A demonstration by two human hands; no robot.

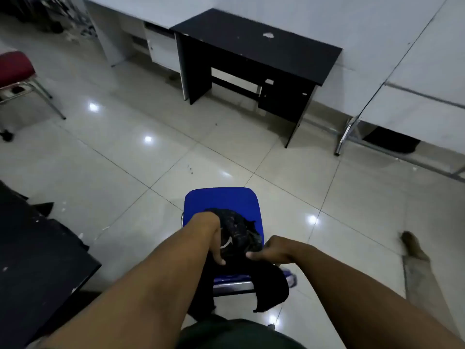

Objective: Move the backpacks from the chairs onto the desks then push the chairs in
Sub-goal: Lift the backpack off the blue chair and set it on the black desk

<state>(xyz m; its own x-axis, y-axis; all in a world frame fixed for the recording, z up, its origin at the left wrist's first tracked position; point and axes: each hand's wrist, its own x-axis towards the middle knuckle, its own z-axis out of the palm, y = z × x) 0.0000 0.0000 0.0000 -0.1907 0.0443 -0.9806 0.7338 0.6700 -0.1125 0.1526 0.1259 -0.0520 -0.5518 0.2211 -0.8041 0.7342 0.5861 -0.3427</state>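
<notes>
where both hands meet, the backpack (239, 235) (black, crumpled) sags.

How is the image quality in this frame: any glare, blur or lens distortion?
Head view: dim, bluish light; bright spots of glare on the glossy floor tiles. Wide-angle bending curves the tile lines and tilts the black desk. Far top-left corner is smeared. The black backpack on the blue chair shows little detail; left hand and right hand are fairly sharp.

backpack (239, 233) on chair (221, 200), desk (256, 44) beyond
</notes>
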